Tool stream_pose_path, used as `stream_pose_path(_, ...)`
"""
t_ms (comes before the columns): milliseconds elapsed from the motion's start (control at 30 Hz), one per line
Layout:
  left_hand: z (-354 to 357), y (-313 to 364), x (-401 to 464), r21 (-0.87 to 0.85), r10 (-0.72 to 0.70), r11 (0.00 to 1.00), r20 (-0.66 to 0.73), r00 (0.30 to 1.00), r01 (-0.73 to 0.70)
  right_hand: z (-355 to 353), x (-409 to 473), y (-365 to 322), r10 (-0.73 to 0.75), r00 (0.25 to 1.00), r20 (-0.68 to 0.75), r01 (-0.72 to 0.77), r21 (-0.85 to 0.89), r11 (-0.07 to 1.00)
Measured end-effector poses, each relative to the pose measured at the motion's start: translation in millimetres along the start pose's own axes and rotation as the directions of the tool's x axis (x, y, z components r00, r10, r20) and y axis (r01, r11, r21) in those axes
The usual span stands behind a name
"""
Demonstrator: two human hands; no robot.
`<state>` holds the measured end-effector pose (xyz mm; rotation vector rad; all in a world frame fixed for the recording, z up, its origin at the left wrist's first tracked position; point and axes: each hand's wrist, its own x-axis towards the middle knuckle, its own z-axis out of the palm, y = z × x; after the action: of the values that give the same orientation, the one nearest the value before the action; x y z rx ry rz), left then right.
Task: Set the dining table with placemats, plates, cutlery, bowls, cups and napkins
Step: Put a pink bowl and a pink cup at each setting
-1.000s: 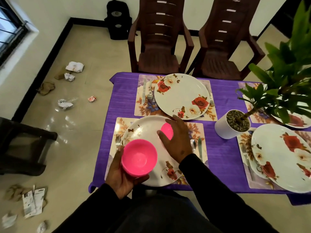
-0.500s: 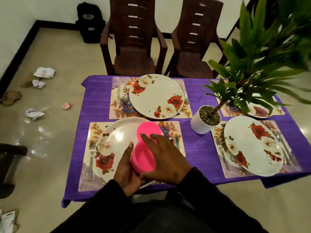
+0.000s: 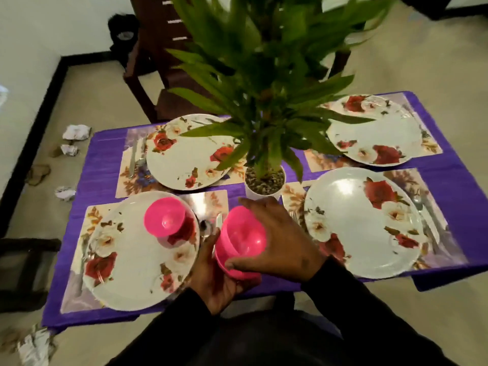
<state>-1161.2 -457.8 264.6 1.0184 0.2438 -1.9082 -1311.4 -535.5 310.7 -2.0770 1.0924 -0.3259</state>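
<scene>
A home dining room: purple-clothed table [image 3: 446, 165] with floral white plates [image 3: 361, 223], brown plastic chairs [image 3: 158, 64] beyond the hands.

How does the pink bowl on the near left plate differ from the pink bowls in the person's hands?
The bowl on the plate sits upside down, base up, with no hand on it; the held bowls are gripped from below by the left hand and covered by the right hand. The plate's bowl is single; the held ones look like a nested stack, tilted. Both are the same bright pink plastic.
</scene>
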Motion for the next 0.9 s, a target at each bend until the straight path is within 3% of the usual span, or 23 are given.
stream_pose_path(167,44.1,-33.1,21.9,-0.043,-0.018,0.999,-0.007,1.000,0.018,-49.6,-14.4,39.4,-0.036,0.999,-0.023,0.037,0.071,0.997)
stream_pose_path(333,62.7,-48.5,28.9,-0.150,-0.005,0.989,0.006,1.000,0.005,-76.2,-20.3,66.6,0.092,0.995,0.036,-0.099,0.322,0.942)
stream_pose_path(533,83.9,-67.5,47.7,-0.116,-0.091,0.988,0.057,0.994,0.097,-105.9,-48.9,91.2,0.323,0.939,-0.117,-0.248,0.418,0.874)
stream_pose_path(600,90.5,-72.8,56.4,-0.134,-0.111,0.983,0.095,0.989,0.124,-120.6,-52.5,113.5,0.379,0.905,-0.194,-0.300,0.341,0.891)
stream_pose_path(733,107.8,-83.0,60.1,-0.096,-0.115,0.987,0.156,0.981,0.131,-149.2,-56.8,175.2,0.444,0.837,-0.319,-0.463,0.018,0.886)
stream_pose_path(900,137.5,-94.1,72.2,0.074,-0.016,0.997,0.071,0.997,0.010,-182.3,-38.6,248.7,0.383,0.874,-0.300,-0.457,-0.235,0.858)
